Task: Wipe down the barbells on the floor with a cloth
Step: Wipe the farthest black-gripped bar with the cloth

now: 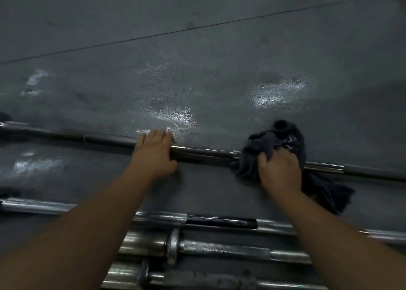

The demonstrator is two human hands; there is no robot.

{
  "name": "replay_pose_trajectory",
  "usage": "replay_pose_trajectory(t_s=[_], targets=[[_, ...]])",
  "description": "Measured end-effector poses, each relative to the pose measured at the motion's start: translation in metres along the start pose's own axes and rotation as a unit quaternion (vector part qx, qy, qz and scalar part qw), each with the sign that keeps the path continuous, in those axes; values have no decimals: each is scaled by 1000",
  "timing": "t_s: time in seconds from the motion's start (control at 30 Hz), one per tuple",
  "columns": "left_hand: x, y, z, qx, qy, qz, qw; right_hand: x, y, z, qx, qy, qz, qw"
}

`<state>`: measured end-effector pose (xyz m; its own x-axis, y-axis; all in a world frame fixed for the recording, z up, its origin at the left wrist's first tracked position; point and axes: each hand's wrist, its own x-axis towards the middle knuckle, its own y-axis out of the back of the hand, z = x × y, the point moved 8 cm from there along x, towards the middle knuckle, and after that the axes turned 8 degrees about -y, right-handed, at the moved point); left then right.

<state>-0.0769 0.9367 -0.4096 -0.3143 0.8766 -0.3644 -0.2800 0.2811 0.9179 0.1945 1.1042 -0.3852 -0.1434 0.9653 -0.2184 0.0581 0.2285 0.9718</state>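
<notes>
A long steel barbell (204,154) lies across the dark floor from left to right. My left hand (153,153) grips its shaft near the middle, fingers curled over the far side. To the right, my right hand (280,171) clutches a dark bunched cloth (261,155) that is wrapped over the same bar. Part of the cloth trails down onto the floor at the lower right of my wrist.
Three more chrome barbells lie closer to me: one (222,221) with a dark centre section, one (219,249) with a collar, and one (197,281) at the bottom edge. Grey rubber floor (197,69) with shiny wet patches stretches beyond the far bar.
</notes>
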Motion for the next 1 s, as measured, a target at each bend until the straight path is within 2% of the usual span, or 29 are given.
replay_pose_trajectory(t_s=[0.07,0.17,0.23,0.3,0.33,0.4,0.43,0.47,0.5,0.6,0.67,0.73,0.87,0.93,1.0], targets=[[-20,-12,-1,-7,9,11,1000,-32,-21,-43,16,38,15,999],[-48,-20,5,-10,-14,30,999,-97,-47,-128,45,202,-35,978],[-64,-17,0,-20,-28,49,998,-116,-54,-138,27,270,-94,958],[-74,-14,-6,-30,-23,77,996,-106,-55,-106,-14,299,-108,948],[-77,-15,-8,-33,-14,88,995,-94,-49,-81,-10,273,-92,958],[-80,-26,-9,-38,9,93,995,-73,-33,-29,52,143,-35,988],[-80,-34,-8,-41,18,88,995,-75,-31,-20,65,87,-17,994],[-82,-42,-8,-44,24,85,995,-83,-36,-31,62,67,-10,996],[-83,-47,-8,-48,25,83,995,-97,-42,-55,59,82,-9,995],[-75,-48,-13,-73,7,61,995,-140,-55,-136,69,242,-58,966],[-63,-40,-19,-91,1,54,994,-126,-52,-140,45,298,-67,951],[-48,-31,-23,-110,-3,48,993,-90,-43,-104,21,266,-39,963],[-2,-7,-36,-175,-7,58,983,-26,-11,-24,77,69,32,994],[14,9,-43,-197,-11,83,977,-22,-12,-44,76,15,63,995],[10,16,-44,-162,-19,118,980,-36,-21,-110,66,55,78,993]])
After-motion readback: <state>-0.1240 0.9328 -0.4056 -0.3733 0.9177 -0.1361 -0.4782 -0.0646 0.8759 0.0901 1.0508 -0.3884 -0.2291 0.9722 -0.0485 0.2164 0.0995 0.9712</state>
